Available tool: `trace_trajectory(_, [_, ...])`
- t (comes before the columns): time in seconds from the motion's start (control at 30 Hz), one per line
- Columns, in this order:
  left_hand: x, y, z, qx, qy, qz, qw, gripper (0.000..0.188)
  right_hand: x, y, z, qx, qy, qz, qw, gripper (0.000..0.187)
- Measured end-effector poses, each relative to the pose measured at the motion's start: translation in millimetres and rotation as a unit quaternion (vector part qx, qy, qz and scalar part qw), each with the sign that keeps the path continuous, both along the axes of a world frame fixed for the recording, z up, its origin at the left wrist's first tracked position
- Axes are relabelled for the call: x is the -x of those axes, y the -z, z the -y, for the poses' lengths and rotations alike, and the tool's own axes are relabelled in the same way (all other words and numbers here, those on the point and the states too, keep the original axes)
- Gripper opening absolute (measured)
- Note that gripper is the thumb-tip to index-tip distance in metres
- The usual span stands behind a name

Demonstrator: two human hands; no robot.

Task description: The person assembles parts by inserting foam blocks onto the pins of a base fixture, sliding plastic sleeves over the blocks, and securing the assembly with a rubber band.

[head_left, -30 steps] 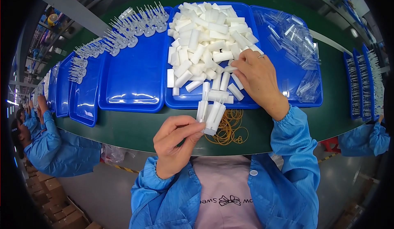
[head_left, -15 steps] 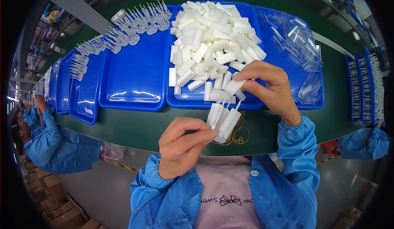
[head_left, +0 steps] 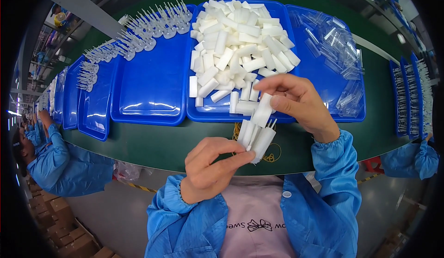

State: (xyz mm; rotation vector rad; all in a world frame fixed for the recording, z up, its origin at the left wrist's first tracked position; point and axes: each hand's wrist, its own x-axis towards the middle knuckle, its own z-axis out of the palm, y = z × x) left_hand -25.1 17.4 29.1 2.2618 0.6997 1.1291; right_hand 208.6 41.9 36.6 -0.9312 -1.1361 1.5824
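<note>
At the table [head_left: 152,143] — hands [head_left: 208,169] [head_left: 303,106] pinched nearly closed on white pieces [head_left: 262,111].

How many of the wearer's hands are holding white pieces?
2: the left hand pinches a pronged part carrying white pieces; the right hand holds another white piece close to them.

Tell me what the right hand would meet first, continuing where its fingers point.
The right hand would likely meet the pile of white pieces in the blue tray first, though its height above them is unclear.
</note>
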Motion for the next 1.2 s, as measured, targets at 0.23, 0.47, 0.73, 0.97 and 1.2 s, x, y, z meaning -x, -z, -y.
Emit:
trace_trajectory(0.23, [1,-4,3,-0.046,0.004,-0.027,0.999,0.035,-6,-11,9,0.041,-0.009,-0.018,0.999,0.015])
trace_trajectory(0.47, [6,7,13,-0.105,0.0,-0.015,0.994,0.034,9,-21,30,0.045,-0.065,0.046,0.996,0.015])
trace_trajectory(0.73, [1,17,17,0.019,-0.048,0.06,0.997,0.062,12,-25,49,-0.061,-0.028,0.157,0.985,0.013])
trace_trajectory(0.97, [-8,10,8,0.302,0.07,0.149,0.939,0.073,25,-31,59,-0.225,0.009,0.279,0.934,0.017])
trace_trajectory(1.2, [-9,18,6,0.272,0.055,0.117,0.954,0.07,35,-36,65,-0.374,0.066,0.426,0.821,0.031])
